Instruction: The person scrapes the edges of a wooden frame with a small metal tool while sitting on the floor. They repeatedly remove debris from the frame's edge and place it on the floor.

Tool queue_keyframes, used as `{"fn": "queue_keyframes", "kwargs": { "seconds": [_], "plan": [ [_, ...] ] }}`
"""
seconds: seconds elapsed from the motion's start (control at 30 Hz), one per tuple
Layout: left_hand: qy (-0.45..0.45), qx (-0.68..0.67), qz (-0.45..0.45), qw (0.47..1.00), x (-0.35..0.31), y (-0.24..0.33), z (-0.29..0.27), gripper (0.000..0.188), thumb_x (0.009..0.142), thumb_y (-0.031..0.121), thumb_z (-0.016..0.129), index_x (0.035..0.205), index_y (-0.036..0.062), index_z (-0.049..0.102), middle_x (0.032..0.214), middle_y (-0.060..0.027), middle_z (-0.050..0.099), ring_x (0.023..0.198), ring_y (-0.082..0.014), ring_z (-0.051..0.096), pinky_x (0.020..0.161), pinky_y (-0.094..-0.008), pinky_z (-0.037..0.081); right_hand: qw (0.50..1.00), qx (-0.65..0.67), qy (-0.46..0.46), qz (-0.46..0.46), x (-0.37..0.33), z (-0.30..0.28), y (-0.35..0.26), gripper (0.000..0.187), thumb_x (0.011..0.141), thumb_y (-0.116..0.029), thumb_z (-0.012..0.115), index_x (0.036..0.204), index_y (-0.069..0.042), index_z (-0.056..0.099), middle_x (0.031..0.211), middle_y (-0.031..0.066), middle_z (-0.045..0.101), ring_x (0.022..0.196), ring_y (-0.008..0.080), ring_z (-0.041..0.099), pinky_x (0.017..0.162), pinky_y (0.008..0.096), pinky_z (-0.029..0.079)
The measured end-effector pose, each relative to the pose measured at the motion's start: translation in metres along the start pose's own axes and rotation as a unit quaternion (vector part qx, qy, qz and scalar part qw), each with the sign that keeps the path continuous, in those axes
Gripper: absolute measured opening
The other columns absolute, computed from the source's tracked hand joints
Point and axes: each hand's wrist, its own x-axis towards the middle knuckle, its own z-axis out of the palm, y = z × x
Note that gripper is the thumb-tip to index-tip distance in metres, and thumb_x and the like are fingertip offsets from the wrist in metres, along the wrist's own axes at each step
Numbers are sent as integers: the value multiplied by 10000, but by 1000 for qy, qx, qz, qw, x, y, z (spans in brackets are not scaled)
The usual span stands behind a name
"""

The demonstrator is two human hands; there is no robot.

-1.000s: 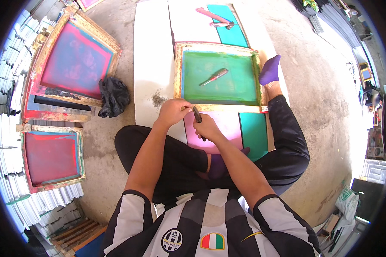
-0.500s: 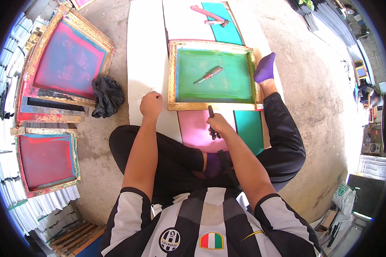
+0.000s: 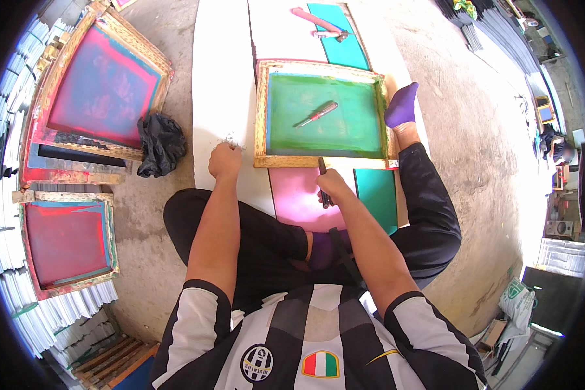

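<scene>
Steadying the dark pliers [image 3: 322,166] with a firm grip seems wise; the right hand [image 3: 332,185] is wrapped round them, over the pink sheet [image 3: 296,195]. The left hand [image 3: 225,160] is curled closed by small grey bits [image 3: 230,139]; anything within is hidden. Beyond, a screwdriver [image 3: 317,114] lies on the green mesh [image 3: 351,138] of a wooden screen-printing frame [image 3: 289,162], a hammer [image 3: 312,18] farther off.

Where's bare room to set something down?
Two bare patches: the white board left of the green framed screen, beyond the left hand and grey bits; and the concrete floor right of the bent right leg. Crowded: the screen's near edge, where the right hand holds a dark tool; and far left, other framed screens and a black bag.
</scene>
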Motion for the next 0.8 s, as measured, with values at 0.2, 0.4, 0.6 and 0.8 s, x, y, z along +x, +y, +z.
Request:
{"fn": "queue_keyframes", "kwargs": {
  "seconds": [0.2, 0.4, 0.6, 0.8],
  "plan": [
    [11, -79, 129, 988, -4, 8, 14, 336, 924, 353, 691, 1113, 92, 786, 1053, -160, 773, 1009, -350, 736, 891, -450, 572, 998, -51, 34, -17, -30, 3, -20, 285, 889, -87, 464, 1069, 91, 595, 694, 177, 651, 522, 257, 656, 418, 429, 498],
    [-12, -98, 171, 980, -21, 20, 19, 354, 935, 325, 678, 1134, 47, 773, 1038, -201, 763, 984, -359, 739, 889, -441, 569, 996, -74, 52, -16, -24, 5, -13, 262, 880, -80, 479, 1066, 49, 612, 688, 161, 679, 532, 249, 675, 415, 418, 504],
    [56, -87, 205, 973, -17, 12, 26, 279, 931, 311, 678, 1073, 97, 787, 1016, -156, 758, 930, -358, 726, 809, -462, 571, 994, 18, 61, -90, -9, 15, 19, 172, 856, -101, 534, 962, 15, 603, 694, 160, 683, 543, 246, 678, 492, 406, 533],
    [9, -96, 355, 930, -47, 29, 21, 251, 870, 241, 766, 1081, 106, 782, 1050, -130, 753, 922, -337, 726, 808, -430, 579, 992, 35, -12, -121, -24, 21, 22, 179, 875, -145, 571, 967, 6, 601, 692, 144, 666, 535, 232, 666, 496, 387, 535]
  ]
}}
